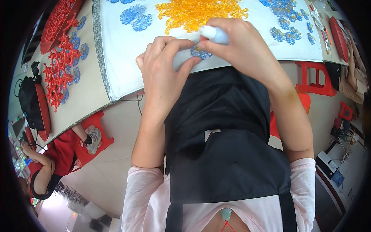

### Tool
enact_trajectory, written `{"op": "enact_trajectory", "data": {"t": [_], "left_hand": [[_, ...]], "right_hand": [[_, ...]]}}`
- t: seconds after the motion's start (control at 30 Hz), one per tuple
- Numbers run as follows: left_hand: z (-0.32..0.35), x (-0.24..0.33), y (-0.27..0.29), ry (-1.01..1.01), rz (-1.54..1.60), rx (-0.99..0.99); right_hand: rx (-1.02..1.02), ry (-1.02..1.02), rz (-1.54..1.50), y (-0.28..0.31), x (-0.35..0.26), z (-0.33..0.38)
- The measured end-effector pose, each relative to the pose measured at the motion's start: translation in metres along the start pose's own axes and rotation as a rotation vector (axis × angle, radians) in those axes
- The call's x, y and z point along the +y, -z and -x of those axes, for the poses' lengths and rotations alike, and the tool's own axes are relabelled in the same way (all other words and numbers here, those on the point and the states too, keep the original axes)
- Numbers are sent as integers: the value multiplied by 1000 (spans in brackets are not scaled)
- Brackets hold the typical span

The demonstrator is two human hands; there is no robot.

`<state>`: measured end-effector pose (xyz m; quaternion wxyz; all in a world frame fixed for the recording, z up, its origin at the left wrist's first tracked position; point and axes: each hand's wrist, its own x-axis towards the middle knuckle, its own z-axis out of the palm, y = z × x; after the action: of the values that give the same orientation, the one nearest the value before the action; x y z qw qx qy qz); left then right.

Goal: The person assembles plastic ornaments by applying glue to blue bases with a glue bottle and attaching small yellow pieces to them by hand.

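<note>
A small squeeze bottle [219, 36] with a white nozzle and pale blue body is gripped in my right hand [247, 44], its tip turned up and to the left. Below it, close to the table's near edge, sits a clear blue flower-shaped plastic piece [203, 53]. The thumb and index finger of my left hand [164, 62] pinch that piece from its left side, and my right thumb reaches to its upper edge. A heap of orange translucent plastic pieces [193, 15] lies just beyond my hands.
Blue flower-shaped pieces [141, 22] lie at the far left, and more blue clusters [288, 35] at the right, on the white sheet [123, 58]. Red branching pieces [60, 69] cover the left table. A person in red [62, 154] sits at left; red stools [317, 79] stand around.
</note>
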<state>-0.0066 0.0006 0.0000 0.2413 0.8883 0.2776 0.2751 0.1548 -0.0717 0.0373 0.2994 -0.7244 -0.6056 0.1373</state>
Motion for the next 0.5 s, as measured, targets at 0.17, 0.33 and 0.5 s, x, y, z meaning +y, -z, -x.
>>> {"op": "enact_trajectory", "data": {"t": [0.17, 0.33, 0.5], "left_hand": [[-2, 1, 0, 17, 16, -4], [-5, -2, 2, 24, 49, -39], [-6, -1, 2, 22, 70, -48]], "right_hand": [[-50, -9, 64, -4, -2, -2], [-125, -32, 46, -2, -4, -7], [-130, -42, 48, -3, -2, -7]]}}
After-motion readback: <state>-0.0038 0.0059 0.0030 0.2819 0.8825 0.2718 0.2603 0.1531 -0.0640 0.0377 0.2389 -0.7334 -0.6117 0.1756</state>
